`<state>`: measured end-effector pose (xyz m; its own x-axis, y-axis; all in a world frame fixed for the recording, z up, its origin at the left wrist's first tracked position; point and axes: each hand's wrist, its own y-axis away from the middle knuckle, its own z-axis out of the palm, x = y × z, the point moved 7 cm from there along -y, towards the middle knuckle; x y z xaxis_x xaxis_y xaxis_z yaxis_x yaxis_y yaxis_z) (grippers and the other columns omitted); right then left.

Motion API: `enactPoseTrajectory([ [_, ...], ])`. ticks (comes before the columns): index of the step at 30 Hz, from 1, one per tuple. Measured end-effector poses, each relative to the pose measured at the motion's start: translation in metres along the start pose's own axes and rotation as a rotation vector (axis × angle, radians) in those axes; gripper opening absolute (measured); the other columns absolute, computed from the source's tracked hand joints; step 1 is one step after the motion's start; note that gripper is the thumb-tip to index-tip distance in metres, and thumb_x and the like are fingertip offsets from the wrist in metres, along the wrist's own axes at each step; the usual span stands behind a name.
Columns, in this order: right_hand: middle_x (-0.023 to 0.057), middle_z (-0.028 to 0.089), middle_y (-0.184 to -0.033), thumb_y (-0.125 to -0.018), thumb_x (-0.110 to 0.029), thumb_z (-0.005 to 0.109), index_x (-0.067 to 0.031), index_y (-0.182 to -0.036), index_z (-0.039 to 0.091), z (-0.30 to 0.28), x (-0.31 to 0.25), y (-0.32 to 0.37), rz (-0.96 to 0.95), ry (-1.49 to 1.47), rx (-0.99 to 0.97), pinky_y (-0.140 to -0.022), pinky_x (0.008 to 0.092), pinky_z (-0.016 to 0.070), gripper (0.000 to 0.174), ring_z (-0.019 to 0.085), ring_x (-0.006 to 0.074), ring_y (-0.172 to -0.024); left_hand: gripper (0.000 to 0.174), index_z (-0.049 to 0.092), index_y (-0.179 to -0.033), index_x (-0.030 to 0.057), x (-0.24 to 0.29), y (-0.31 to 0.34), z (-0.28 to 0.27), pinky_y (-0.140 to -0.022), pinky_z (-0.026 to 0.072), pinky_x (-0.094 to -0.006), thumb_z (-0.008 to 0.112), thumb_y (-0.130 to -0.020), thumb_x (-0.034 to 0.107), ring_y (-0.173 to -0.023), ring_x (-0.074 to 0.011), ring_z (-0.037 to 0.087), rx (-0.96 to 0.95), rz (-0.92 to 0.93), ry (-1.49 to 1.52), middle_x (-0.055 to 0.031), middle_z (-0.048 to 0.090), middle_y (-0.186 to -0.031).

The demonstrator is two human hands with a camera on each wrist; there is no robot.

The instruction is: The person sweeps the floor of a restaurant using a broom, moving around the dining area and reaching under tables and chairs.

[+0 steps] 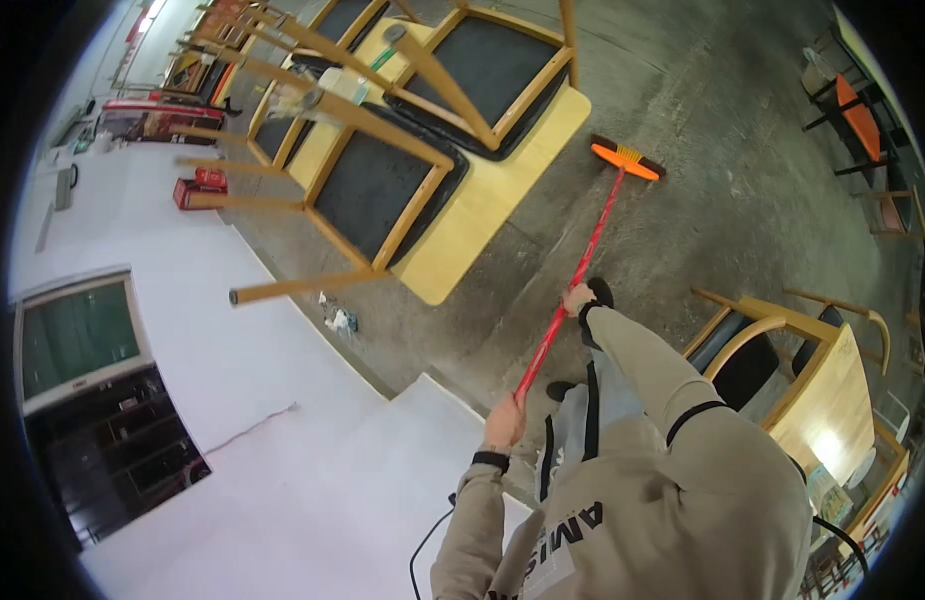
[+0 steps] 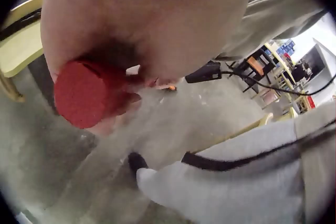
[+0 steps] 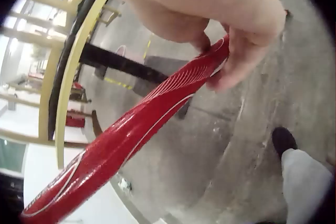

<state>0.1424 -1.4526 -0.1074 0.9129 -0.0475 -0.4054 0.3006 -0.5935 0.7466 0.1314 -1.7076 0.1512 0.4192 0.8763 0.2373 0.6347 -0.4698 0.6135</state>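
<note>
A broom with a red handle slants across the head view, its orange head with dark bristles lying at the concrete floor. My left hand grips the handle close to its upper end; the round red end cap faces the camera in the left wrist view. Farther down, my right hand holds the same handle, thumb and fingers wrapped around it. White swirl lines on the red shaft show in the right wrist view.
Wooden chairs with black seats rest upside down on a yellow-topped table beside the broom. At right stand another table and chairs. A white counter runs along the left, with crumpled litter on the floor by it.
</note>
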Motion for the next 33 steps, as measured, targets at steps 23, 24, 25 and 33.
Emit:
enactPoseTrajectory([
  [23, 0.0111, 0.067, -0.074, -0.084, -0.024, 0.052, -0.0059, -0.078, 0.069, 0.377, 0.157, 0.456, -0.263, 0.674, -1.086, -0.053, 0.0348, 0.0528, 0.025, 0.065, 0.0229, -0.063, 0.040, 0.052, -0.086, 0.0071, -0.160, 0.500, 0.208, -0.052, 0.0441, -0.0514, 0.037, -0.095, 0.044, -0.060, -0.0406, 0.060, 0.150, -0.942, 0.263, -0.0196, 0.061, -0.064],
  [24, 0.0108, 0.066, -0.075, -0.084, -0.020, 0.052, -0.0066, -0.085, 0.066, 0.378, 0.155, 0.456, -0.153, 0.542, -1.054, -0.056, 0.0379, 0.0532, 0.019, 0.065, 0.0240, -0.065, 0.040, 0.052, -0.087, 0.0081, -0.155, 0.497, 0.214, -0.054, 0.0440, -0.0515, 0.037, -0.095, 0.044, -0.061, -0.0408, 0.060, 0.162, -0.993, 0.293, -0.0197, 0.061, -0.066],
  [25, 0.0106, 0.064, -0.077, -0.085, -0.017, 0.053, -0.0073, -0.092, 0.062, 0.378, 0.151, 0.454, -0.043, 0.407, -1.014, -0.059, 0.0411, 0.0537, 0.015, 0.064, 0.0251, -0.068, 0.040, 0.052, -0.087, 0.0081, -0.152, 0.491, 0.215, -0.054, 0.0440, -0.0515, 0.037, -0.095, 0.044, -0.061, -0.0408, 0.060, 0.170, -0.998, 0.299, -0.0197, 0.061, -0.066],
  [33, 0.0112, 0.058, -0.093, -0.082, -0.014, 0.062, -0.0087, -0.129, 0.027, 0.390, 0.039, 0.432, -0.112, -0.133, -1.083, -0.069, 0.0466, 0.0530, 0.059, 0.061, 0.0244, -0.081, 0.047, 0.055, -0.093, 0.0019, -0.180, 0.371, 0.140, -0.064, 0.0443, -0.0511, 0.037, -0.095, 0.046, -0.077, -0.0441, 0.059, 0.460, -0.968, 0.581, -0.0252, 0.062, -0.081],
])
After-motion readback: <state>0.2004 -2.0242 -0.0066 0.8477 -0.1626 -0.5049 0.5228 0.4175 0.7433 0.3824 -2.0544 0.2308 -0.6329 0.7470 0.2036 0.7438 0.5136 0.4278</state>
